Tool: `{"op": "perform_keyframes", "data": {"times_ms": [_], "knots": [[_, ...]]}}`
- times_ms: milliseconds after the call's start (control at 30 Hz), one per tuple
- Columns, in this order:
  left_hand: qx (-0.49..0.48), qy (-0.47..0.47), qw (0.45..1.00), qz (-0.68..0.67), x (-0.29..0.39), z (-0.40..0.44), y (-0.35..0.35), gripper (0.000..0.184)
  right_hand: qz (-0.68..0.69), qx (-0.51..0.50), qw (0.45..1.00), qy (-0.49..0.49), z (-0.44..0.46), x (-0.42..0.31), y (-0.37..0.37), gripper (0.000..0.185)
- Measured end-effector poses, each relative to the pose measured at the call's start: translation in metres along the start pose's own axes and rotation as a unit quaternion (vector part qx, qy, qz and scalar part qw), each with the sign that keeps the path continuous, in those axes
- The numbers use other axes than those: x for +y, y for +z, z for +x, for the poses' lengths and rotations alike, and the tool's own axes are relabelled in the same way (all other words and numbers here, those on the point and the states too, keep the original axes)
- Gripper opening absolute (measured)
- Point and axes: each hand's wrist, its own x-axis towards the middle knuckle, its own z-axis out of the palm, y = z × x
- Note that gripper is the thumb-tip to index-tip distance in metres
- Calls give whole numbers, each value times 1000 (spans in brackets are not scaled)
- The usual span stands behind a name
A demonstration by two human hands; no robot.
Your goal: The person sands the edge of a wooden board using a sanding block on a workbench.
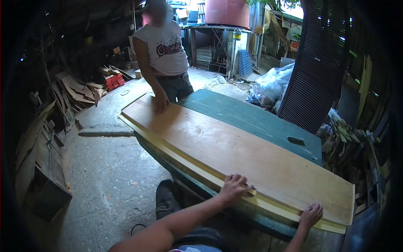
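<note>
A long light-brown wooden panel [247, 157] lies across a green table [222, 103]. Along its near side runs a pale wooden strip [184, 161]. My left hand [233, 190] is closed around a small wooden block [251, 191] at the panel's near edge; the fingers partly hide the block. Farther right, my right hand [311, 215] grips the panel's near edge close to its right end, fingers curled on top. At the far left end, another person [163, 54] stands with one hand [160, 103] on the panel.
A small dark flat piece [296, 140] lies on the green table. A dark louvered shutter [315, 63] leans behind it, near clear plastic bags [273, 84]. Scrap boards [77, 88] and red blocks [114, 81] are at the left. Wood strips [342, 128] are piled at the right.
</note>
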Motion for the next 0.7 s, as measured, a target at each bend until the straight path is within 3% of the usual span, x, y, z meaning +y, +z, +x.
{"op": "perform_keyframes", "data": {"times_ms": [133, 233, 333, 433, 533, 700], "knots": [[-28, 40, 999, 4, -15, -4, -16, 40, -6, -13, 1000, 9, -1, -4, -5, 39], [-67, 3, 997, 31, -69, -12, -50, 39, -11, -18, 1000, 9, 1, -2, -3, 39], [-23, 2, 999, 47, -118, -31, -68, 39, -16, -16, 1000, 12, 0, -5, -2, 39], [-15, 17, 998, 53, -113, -33, -60, 39, -27, -18, 999, 13, 1, -5, -4, 39], [-20, 78, 995, -57, -47, -14, -21, 55, -30, -22, 999, 10, -2, -4, -6, 39], [-31, 71, 996, -46, 67, 22, 34, 50, -22, -26, 999, 8, 1, -1, -6, 39]]}}
